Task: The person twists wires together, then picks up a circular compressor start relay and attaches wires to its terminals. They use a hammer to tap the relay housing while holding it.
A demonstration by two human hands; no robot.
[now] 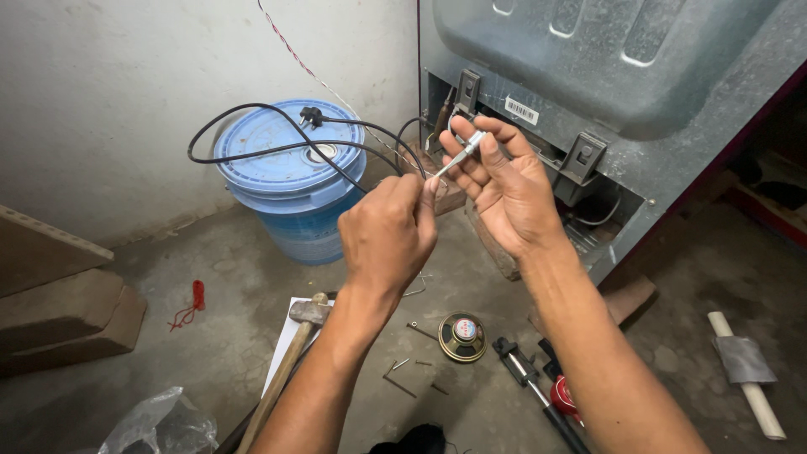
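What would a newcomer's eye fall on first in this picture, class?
At centre, the left hand and right hand pinch a thin silvery rod between them. Behind them, a black cable loops over a blue lidded bucket. A hammer lies on the floor below.

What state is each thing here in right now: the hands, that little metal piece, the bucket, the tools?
left hand: closed, pinching the thin metal piece
right hand: fingers curled around the piece's other end
thin metal piece: held in the air between both hands
blue bucket: lid on, upright
black cable: looped across the bucket lid
hammer: lying on the floor
small speaker: lying loose on the floor
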